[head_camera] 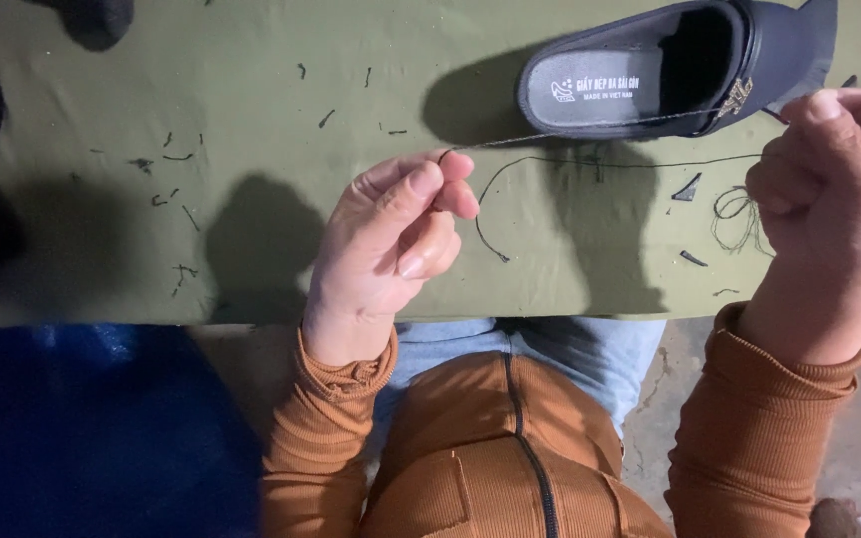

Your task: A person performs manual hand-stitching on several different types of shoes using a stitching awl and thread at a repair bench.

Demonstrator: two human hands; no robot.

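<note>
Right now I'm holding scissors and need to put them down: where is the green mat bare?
Bare green mat lies left of the shoe, beyond the left hand, with only small scraps. Crowded: between both hands, where the thread stretches, and by the right hand.

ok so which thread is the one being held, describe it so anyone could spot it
Start at the dark slip-on shoe on the green table. Just below it, a thin thread runs taut between the left hand and right hand, unlike the short loose scraps lying flat.
</note>
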